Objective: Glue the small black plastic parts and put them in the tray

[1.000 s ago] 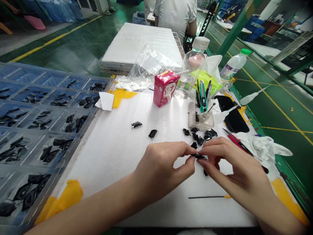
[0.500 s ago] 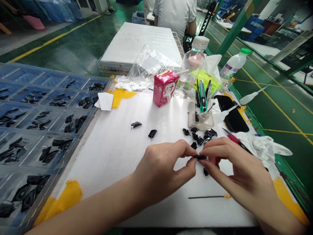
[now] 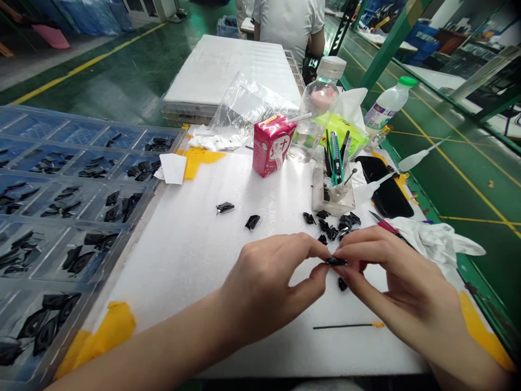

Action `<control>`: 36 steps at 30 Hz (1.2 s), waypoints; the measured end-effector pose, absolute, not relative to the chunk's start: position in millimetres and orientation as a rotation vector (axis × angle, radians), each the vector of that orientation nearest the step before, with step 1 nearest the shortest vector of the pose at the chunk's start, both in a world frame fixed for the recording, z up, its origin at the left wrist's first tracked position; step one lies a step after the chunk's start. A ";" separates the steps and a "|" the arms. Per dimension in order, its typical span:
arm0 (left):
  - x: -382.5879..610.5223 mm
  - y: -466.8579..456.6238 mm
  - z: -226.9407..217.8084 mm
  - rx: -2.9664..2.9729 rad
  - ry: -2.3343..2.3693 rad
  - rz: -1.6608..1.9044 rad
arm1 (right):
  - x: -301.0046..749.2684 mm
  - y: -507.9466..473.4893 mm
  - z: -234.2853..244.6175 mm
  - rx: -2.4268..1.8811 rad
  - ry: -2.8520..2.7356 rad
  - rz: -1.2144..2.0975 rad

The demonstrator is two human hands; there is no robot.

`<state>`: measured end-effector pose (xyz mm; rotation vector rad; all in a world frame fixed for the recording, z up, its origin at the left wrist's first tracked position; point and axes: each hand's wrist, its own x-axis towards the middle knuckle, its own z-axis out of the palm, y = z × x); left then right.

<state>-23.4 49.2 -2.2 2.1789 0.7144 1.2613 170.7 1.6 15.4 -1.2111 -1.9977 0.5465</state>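
A small glossy black plastic piece (image 3: 337, 261) is pinched between both hands above the white work surface. My left hand (image 3: 277, 282) grips its left end with thumb and forefinger. At its right end, the thumb and fingers of my right hand (image 3: 394, 282) are closed on it; they hide part of the piece. Just beyond the fingertips lies a loose cluster of similar black pieces (image 3: 332, 232). One more black piece (image 3: 342, 284) rests under the hands, and two others (image 3: 253, 221) lie farther left. A thin black stick (image 3: 344, 327) with an orange end lies nearer me.
A divided clear tray (image 3: 87, 224) of black parts stands at left. Behind the hands are a red drink carton (image 3: 272, 145), a large bottle (image 3: 321, 103) and a tool holder (image 3: 332, 201) with cutters. White gloves (image 3: 435, 241) lie right. A person (image 3: 288, 27) sits beyond.
Both hands keep their pinch on the black piece, which has tilted slightly. The whole view has shifted a little; nothing else has visibly moved.
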 end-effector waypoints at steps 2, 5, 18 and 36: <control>-23.2 49.6 -2.1 2.193 0.713 1.249 | 170.7 1.2 14.9 -1.205 -1.982 0.568; -23.6 49.0 -1.8 2.201 0.707 1.227 | 170.3 0.8 13.5 -1.182 -1.951 0.616; -23.3 42.0 1.1 2.128 0.678 1.208 | 168.0 -0.5 14.6 -1.142 -1.867 0.744; -56.9 104.3 19.4 1.794 1.263 0.738 | 176.5 8.9 14.2 -1.227 -1.745 0.518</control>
